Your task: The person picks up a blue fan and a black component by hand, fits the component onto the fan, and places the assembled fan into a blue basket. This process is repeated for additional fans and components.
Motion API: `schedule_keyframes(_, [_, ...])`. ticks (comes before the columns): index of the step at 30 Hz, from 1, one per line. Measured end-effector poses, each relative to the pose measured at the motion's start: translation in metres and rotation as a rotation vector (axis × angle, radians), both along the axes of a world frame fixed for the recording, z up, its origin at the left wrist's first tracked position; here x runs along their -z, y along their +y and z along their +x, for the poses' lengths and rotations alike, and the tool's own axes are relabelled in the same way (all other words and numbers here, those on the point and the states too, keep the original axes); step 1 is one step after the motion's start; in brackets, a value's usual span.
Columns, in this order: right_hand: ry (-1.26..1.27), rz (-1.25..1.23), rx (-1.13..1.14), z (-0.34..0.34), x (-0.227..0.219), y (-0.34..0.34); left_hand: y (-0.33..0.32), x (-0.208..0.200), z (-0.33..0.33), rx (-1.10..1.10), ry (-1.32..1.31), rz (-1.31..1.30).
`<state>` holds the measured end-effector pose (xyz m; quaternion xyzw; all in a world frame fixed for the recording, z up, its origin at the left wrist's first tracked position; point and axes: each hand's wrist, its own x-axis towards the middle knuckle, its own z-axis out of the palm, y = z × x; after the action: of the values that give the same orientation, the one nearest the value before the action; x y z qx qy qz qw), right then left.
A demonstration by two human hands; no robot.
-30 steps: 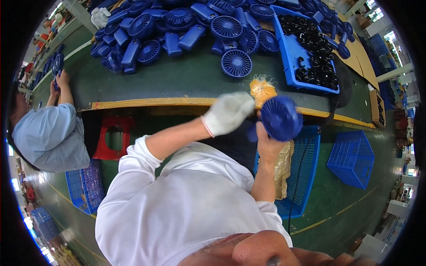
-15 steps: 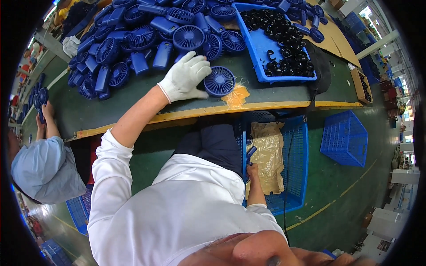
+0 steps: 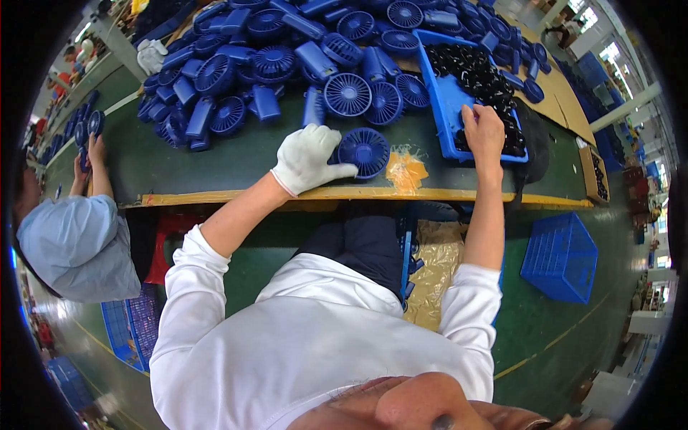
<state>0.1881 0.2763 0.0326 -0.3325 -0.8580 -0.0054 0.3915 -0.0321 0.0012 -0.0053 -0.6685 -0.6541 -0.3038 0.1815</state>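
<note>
Grip unconfirmed in either: your half-curled left hand [image 3: 307, 159] adjoins the handheld fan [image 3: 363, 153]; your bunched right hand [image 3: 486, 136] has risen to the black clips [image 3: 459, 61] in the right tray [image 3: 448, 97], suggesting selection.

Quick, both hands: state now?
Left hand: at the blue fan; can't tell if gripping.
Right hand: curled over the blue tray; can't tell if holding.

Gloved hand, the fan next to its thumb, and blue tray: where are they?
Gloved left hand [image 3: 304, 161]: head view, back of hand.
Fan [image 3: 363, 153]: head view, middle of grille.
Blue tray [image 3: 449, 100]: head view, bare floor inside.
</note>
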Motion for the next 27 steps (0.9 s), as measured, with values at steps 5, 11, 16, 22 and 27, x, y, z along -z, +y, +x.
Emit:
schedule_keyframes(5, [-0.585, -0.067, 0.148, -0.03, 0.019, 0.061, -0.029, 0.001, -0.001, -0.1, 0.134, 0.016])
schedule_keyframes(11, [0.043, -0.463, -0.02, -0.03, 0.026, 0.068, -0.035, -0.017, -0.003, -0.291, -0.102, -0.379])
schedule_keyframes(16, [0.805, -0.955, -0.409, -0.037, -0.002, -0.034, -0.037, -0.013, -0.013, -0.237, -0.096, -0.489])
schedule_keyframes(22, [0.897, -1.126, -0.567, -0.034, 0.016, -0.157, -0.045, -0.013, -0.008, -0.238, -0.203, -0.279])
schedule_keyframes(27, [1.022, -0.99, -0.668, -0.049, 0.037, -0.22, -0.055, 0.002, -0.008, -0.058, -1.501, 0.073])
